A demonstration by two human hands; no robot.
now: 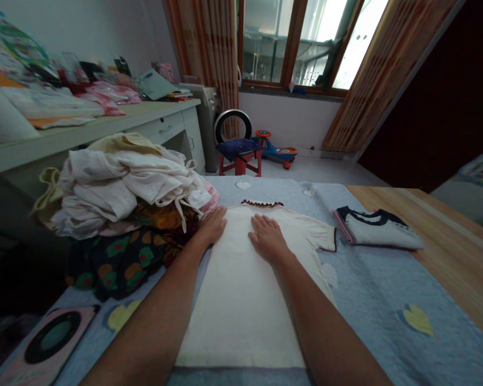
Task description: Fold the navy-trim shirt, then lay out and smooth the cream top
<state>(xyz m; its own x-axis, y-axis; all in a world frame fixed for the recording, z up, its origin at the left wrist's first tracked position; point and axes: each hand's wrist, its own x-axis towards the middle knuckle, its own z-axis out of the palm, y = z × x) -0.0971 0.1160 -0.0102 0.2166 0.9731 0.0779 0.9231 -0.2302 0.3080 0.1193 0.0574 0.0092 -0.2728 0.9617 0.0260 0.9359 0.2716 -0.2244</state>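
A white short-sleeved shirt [241, 311] lies spread flat, with a dark frilled collar at its far end and a dark-edged sleeve reaching to the right. My right hand [269, 238] rests palm down on its upper middle, fingers stretched out. At the shirt's upper left edge lies my left hand [214, 225], fingers extended and flat, covering the left shoulder area. The left sleeve is hidden behind that hand and the nearby clothes. Neither hand grasps anything.
A heap of crumpled clothes [121, 182] stands close on the left. Folded clothes [378, 228] lie at the right on the blue cloth [370, 300] and wooden surface [446, 230]. A pink flat item [20, 370] is front left. Beyond stand a cluttered desk [145, 115] and red stool [241, 165].
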